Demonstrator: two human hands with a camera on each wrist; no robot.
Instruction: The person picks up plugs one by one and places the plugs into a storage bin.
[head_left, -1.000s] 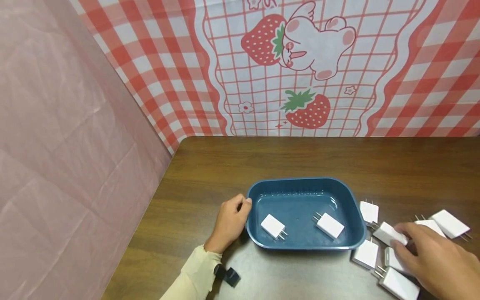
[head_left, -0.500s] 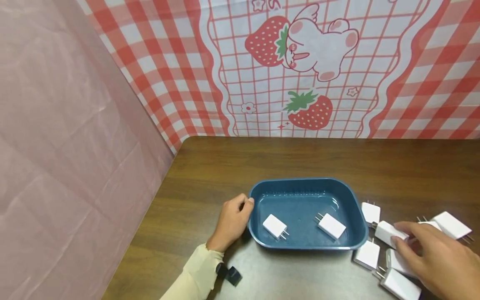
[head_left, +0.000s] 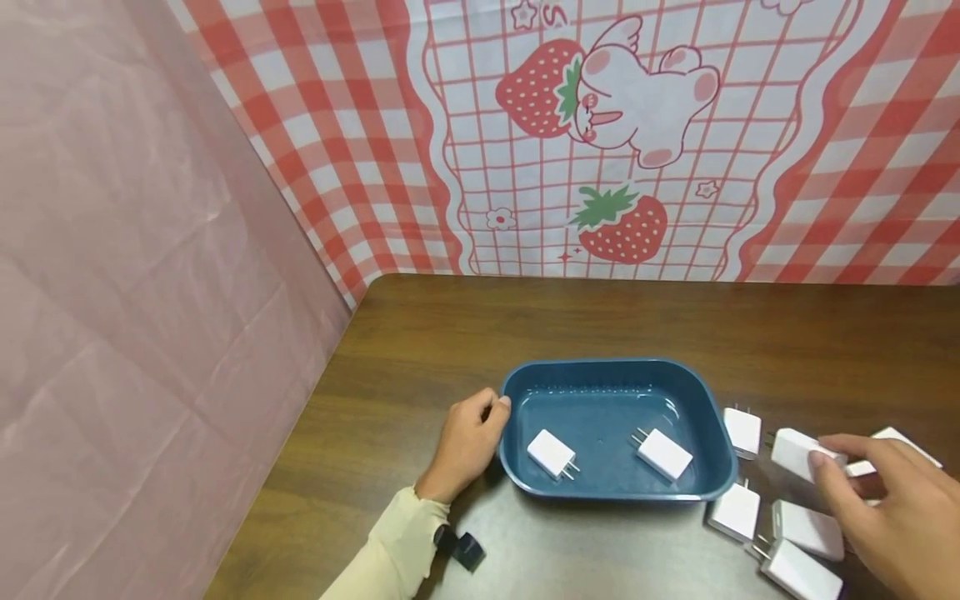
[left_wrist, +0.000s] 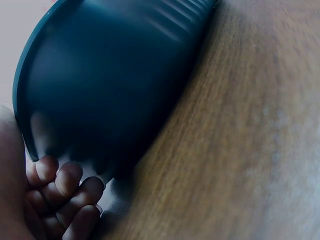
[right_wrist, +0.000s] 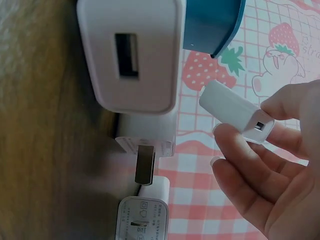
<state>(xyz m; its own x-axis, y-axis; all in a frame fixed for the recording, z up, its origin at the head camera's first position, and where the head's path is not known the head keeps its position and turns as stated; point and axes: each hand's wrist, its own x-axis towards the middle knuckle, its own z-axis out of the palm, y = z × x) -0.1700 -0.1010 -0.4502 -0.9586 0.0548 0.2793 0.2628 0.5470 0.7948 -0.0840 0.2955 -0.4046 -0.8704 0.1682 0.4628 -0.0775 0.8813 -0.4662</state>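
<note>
The charger in hand is white and sits to the right of the tray, well forward of the worktop's back edge. I find it pinched between the thumb and fingers of the right hand, prongs pointing towards the tray, socket end towards the palm. In the right wrist view it appears clear of the worktop.

The left hand is clamped on the tray's left end, thumb at the rim, fingers curled against the outer wall. It lies between the tray and the worktop's left edge. The two hands are well apart.

The tray is dark blue, with rounded corners. Inside it lie two chargers: one near the front left corner, one towards the right end.

Outside, a charger lies just beside the tray's right end, and another beside its front right corner. Two more lie close together further right. Others are partly hidden behind the right hand.

A checked cloth hangs beyond the worktop's back edge; a pink cloth hangs beyond its left edge.
</note>
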